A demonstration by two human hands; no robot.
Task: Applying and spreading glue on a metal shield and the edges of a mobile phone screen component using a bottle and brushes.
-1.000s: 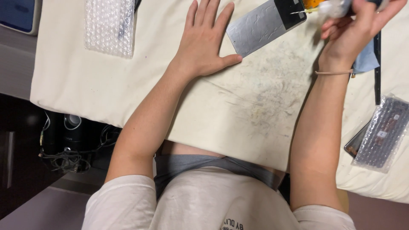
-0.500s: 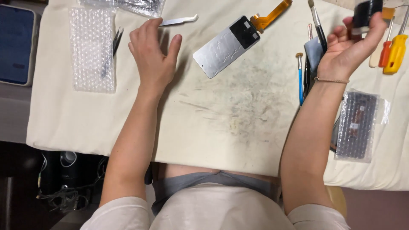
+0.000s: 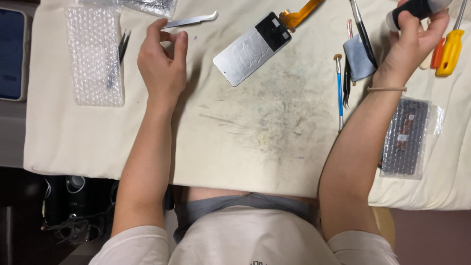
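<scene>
Bubble-wrap pouch (image 3: 94,56) far left, clear pouch (image 3: 407,137) right — dark part inside

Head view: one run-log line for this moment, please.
left hand: empty, by silver tweezers | right hand: holds small bottle | screen panel: untouched

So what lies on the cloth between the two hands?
Head view: between left hand and right hand lie a silver phone screen panel, blue-handled tool and grey cloth.

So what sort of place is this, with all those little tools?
Probably a small electronics repair bench. A bare screen panel with an orange ribbon cable lies on the stained cloth, beside tweezers and screwdrivers.
</scene>
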